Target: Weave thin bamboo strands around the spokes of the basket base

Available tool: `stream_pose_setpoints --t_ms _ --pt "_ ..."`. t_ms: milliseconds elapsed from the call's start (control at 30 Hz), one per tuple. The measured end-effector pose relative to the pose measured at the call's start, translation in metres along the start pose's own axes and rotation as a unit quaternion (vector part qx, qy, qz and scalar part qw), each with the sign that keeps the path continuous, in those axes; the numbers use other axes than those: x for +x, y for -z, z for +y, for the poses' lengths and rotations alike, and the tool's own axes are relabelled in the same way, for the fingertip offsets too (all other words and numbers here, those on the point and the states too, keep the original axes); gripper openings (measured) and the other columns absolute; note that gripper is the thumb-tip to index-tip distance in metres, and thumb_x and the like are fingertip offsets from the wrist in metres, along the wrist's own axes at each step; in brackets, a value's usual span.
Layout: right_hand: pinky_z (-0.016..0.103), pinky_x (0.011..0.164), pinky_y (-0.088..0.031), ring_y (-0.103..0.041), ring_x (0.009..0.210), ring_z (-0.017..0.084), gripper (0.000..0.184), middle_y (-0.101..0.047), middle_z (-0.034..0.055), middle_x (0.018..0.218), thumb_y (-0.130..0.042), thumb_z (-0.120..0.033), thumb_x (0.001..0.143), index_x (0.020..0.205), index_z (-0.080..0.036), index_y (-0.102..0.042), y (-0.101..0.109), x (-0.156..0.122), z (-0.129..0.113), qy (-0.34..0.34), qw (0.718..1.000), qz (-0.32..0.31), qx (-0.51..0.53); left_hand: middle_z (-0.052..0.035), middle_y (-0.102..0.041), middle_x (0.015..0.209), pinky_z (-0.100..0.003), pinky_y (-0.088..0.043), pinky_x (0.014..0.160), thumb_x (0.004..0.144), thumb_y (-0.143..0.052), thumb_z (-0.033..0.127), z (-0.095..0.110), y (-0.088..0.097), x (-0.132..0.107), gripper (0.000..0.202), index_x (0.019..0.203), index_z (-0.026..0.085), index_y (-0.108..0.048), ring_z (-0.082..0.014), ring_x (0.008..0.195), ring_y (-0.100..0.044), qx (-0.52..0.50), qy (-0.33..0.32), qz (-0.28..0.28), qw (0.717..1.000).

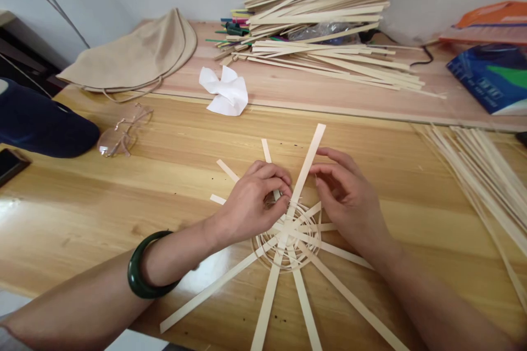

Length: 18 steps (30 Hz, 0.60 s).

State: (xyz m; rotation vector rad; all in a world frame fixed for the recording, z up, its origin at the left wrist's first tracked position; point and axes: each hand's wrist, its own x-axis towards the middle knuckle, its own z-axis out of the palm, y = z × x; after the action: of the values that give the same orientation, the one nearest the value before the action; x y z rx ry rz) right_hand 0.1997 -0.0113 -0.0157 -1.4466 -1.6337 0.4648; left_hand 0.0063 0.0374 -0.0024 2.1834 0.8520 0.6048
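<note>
A woven round base [304,238] of pale flat strips, like bamboo or wood splints, lies on the table. The strips cross in the middle and spread out like spokes, with thin strands wound over and under them in rings. My left hand [257,197], a dark green bangle on its wrist, pinches the far-left edge of the weave beside an upward-pointing spoke [308,162]. To the right of that spoke, my right hand [349,192] has thumb and forefinger drawn together on a thin strand [320,214] that runs down to the rings; the fingertips partly hide it.
Loose flat strips [321,11] are piled at the back, and thin strands [481,175] lie at the right. A crumpled tissue [226,90], glasses [123,131], a beige cloth hat [135,55], a dark blue object [41,118] and a blue packet [489,79] surround the work.
</note>
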Motion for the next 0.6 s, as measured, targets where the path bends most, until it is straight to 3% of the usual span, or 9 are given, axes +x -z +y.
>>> stream_pose_setpoints --t_ms 133,200,267,367,467,600 --pt "0.047 0.099 -0.05 -0.06 0.115 0.025 0.027 -0.062 0.0119 0.125 -0.051 -0.021 0.09 0.117 -0.021 -0.059 0.01 0.003 0.002 0.028 0.988 0.003 -0.149 -0.0026 -0.066 0.105 -0.035 -0.045 0.092 0.085 -0.059 0.011 -0.001 -0.002 -0.001 0.011 0.079 0.018 -0.066 -0.0203 0.102 -0.053 -0.001 -0.007 0.005 1.0" --pt "0.059 0.108 -0.038 -0.06 0.11 0.03 0.022 -0.067 0.012 0.114 -0.052 -0.027 0.09 0.108 -0.02 -0.063 0.018 0.005 0.0 0.049 0.961 -0.012 -0.271 -0.0028 -0.066 0.105 -0.036 -0.045 0.092 0.084 -0.059 0.012 -0.002 -0.003 -0.001 0.01 0.079 0.019 -0.066 -0.0207 0.102 -0.054 -0.003 -0.012 0.011 1.0" --pt "0.066 0.111 -0.027 -0.062 0.099 0.031 0.02 -0.07 0.0098 0.098 -0.049 -0.031 0.093 0.088 -0.021 -0.066 0.028 0.006 -0.005 0.069 0.936 -0.031 -0.343 -0.003 -0.066 0.104 -0.036 -0.045 0.092 0.084 -0.059 0.013 -0.003 -0.004 -0.002 0.01 0.079 0.018 -0.066 -0.0208 0.102 -0.054 -0.005 -0.014 0.017 1.0" --pt "0.066 0.113 -0.021 -0.061 0.087 0.027 0.03 -0.07 0.0054 0.083 -0.045 -0.033 0.095 0.075 -0.023 -0.065 0.039 0.008 -0.016 0.1 0.928 -0.07 -0.352 -0.0032 -0.067 0.103 -0.036 -0.045 0.092 0.084 -0.059 0.013 -0.003 -0.004 -0.002 0.011 0.079 0.018 -0.067 -0.0211 0.102 -0.054 -0.008 -0.015 0.023 1.0" --pt "0.066 0.114 -0.018 -0.062 0.082 0.026 0.028 -0.069 0.0026 0.075 -0.05 -0.035 0.092 0.07 -0.025 -0.064 0.039 0.009 -0.023 0.117 0.933 -0.136 -0.313 -0.003 -0.067 0.104 -0.037 -0.046 0.092 0.084 -0.059 0.013 -0.003 -0.004 -0.003 0.011 0.079 0.019 -0.067 -0.0217 0.101 -0.054 -0.006 -0.015 0.024 1.0" --pt "0.06 0.11 -0.029 -0.061 0.074 0.022 0.025 -0.067 0.0008 0.07 -0.049 -0.026 0.089 0.068 -0.025 -0.061 0.029 0.005 -0.022 0.087 0.93 -0.167 -0.315 -0.0029 -0.068 0.103 -0.037 -0.046 0.091 0.084 -0.06 0.012 -0.004 -0.005 -0.003 0.012 0.077 0.019 -0.067 -0.022 0.1 -0.054 0.0 -0.017 0.028 0.999"
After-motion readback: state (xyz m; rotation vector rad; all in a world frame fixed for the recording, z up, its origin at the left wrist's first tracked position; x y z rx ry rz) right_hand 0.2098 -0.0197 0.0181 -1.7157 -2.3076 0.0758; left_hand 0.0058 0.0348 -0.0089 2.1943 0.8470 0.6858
